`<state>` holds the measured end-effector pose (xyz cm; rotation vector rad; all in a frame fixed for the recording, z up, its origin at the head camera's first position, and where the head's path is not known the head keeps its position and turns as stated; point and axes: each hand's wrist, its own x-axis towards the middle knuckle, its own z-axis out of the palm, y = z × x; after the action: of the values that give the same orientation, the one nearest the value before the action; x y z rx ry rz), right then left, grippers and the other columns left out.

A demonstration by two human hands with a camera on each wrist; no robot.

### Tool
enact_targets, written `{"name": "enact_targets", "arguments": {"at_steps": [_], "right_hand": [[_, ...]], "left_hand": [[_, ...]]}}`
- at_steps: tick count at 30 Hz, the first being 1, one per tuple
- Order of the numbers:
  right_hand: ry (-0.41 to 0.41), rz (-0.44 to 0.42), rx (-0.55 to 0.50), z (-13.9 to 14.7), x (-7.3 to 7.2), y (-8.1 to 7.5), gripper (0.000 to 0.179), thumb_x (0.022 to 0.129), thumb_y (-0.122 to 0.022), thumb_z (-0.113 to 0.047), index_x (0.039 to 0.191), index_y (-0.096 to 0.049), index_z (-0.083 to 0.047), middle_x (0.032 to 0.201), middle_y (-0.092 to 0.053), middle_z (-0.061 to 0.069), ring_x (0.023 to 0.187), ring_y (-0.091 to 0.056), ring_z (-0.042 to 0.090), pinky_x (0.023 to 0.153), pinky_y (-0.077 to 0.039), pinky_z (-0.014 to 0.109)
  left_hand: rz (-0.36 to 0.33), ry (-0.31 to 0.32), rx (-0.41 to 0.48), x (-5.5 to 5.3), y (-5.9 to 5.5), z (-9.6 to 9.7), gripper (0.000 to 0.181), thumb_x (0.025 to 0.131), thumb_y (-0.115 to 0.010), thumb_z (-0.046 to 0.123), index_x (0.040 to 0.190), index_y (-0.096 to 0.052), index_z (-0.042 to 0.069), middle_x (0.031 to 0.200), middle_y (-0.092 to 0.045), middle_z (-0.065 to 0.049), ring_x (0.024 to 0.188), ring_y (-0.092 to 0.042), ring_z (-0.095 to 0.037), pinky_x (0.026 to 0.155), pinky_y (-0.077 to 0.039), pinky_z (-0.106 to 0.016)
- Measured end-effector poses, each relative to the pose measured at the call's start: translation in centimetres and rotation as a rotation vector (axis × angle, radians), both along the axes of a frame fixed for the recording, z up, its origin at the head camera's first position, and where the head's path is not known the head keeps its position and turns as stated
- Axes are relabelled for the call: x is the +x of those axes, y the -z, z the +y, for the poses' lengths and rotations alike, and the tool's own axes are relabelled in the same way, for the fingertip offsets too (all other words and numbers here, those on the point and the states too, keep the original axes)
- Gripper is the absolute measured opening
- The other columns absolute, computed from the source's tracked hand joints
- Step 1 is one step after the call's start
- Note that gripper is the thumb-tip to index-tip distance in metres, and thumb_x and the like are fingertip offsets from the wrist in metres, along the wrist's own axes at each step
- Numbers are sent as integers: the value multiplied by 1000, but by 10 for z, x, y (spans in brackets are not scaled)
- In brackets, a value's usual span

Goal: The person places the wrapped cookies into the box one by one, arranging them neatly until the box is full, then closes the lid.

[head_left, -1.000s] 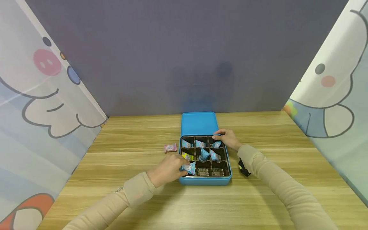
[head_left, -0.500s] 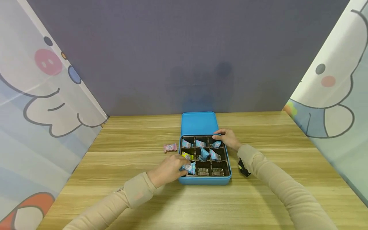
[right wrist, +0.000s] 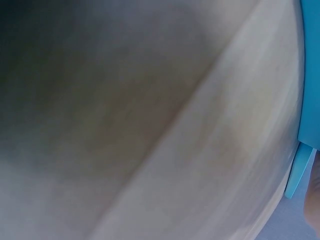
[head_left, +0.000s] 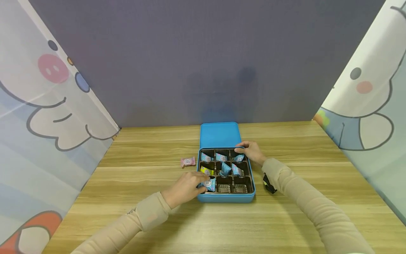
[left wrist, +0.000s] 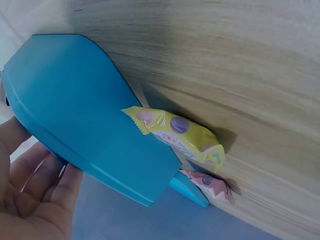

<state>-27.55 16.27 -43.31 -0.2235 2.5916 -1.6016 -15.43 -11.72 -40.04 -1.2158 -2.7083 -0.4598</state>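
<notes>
A blue box (head_left: 226,199) lies with its lid (head_left: 220,135) folded back, and a dark divided tray fills it. At its front left compartment my left hand (head_left: 187,187) pinches a light blue wrapped candy (head_left: 209,185); in the left wrist view, those fingers (left wrist: 40,170) reach over the rim and the candy is hidden. My right hand (head_left: 252,152) grips the far right corner, thumb inside the rim. Several wrapped candies, mostly blue like this candy (head_left: 225,169), stand in the back and middle rows. One there is yellow (head_left: 207,171).
On the table (head_left: 152,151), left of the box, lies a pink wrapped candy (head_left: 188,162). The left wrist view shows a yellow wrapped candy (left wrist: 182,134) beside the box wall. A black object (head_left: 269,184) sits by the right sleeve. A grey panel (head_left: 203,63) closes off the back.
Both hands keep their places on the box and the candy. Only the head view has shifted very slightly.
</notes>
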Motion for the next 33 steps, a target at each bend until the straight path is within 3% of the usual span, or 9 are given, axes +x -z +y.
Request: {"name": "enact_targets", "arguments": {"at_steps": [11, 33], "right_hand": [[5, -8, 9, 0, 1, -3, 31, 84, -68, -21, 108, -65, -2, 119, -57, 18, 115, -48, 35, 97, -40, 46], [7, -12, 4, 0, 0, -2, 33, 84, -67, -22, 110, -64, 0, 122, -55, 19, 116, -47, 35, 97, -41, 45]], "left_hand": [[-23, 3, -16, -1, -1, 0, 32, 81, -69, 16, 109, -67, 2, 110, -66, -9, 102, -63, -21, 86, -51, -29], [-1, -1, -94, -1, -8, 0, 29, 82, -69, 17, 107, -68, 3, 109, -67, -8, 102, -63, -20, 86, -52, -30]]}}
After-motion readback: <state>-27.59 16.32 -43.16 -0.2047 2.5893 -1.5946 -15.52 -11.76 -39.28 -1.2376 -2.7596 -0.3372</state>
